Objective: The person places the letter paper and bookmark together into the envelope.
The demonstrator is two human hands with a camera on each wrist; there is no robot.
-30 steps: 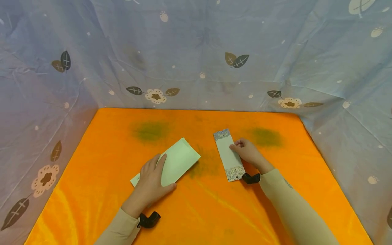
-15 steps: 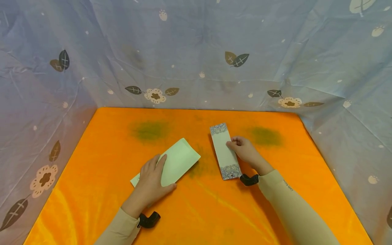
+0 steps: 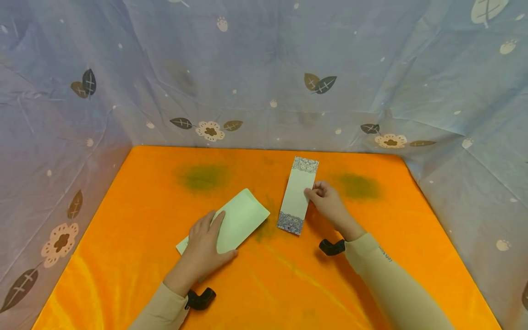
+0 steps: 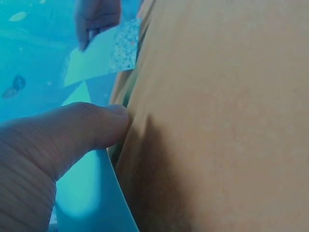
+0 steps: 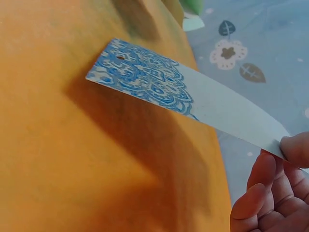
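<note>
Between the thumb and fingers of my right hand [image 3: 330, 201] is a bookmark [image 3: 298, 191], pinched by its long right edge. It is a white strip with blue lace patterning at both ends and a small hole near one end. The right wrist view shows the bookmark [image 5: 159, 87] raised over the cloth, bending slightly and casting a shadow. My left hand [image 3: 202, 245] rests on a pale green booklet or folded sheet [image 3: 241, 217], its fingers spread and its thumb [image 4: 87, 123] stretched straight across the near edge. The hand hides the booklet's lower left part.
An orange velvety cloth [image 3: 264, 293] covers the table, with dark greenish patches near the back. Grey-blue curtains [image 3: 264, 59] printed with leaves and flowers enclose the back and both sides. Black wrist-camera mounts [image 3: 201, 299] stick out by both sleeves.
The bookmark has turned clockwise in the right hand, its top swinging right and its lower end left and away from me. The left hand and the green booklet have stayed put.
</note>
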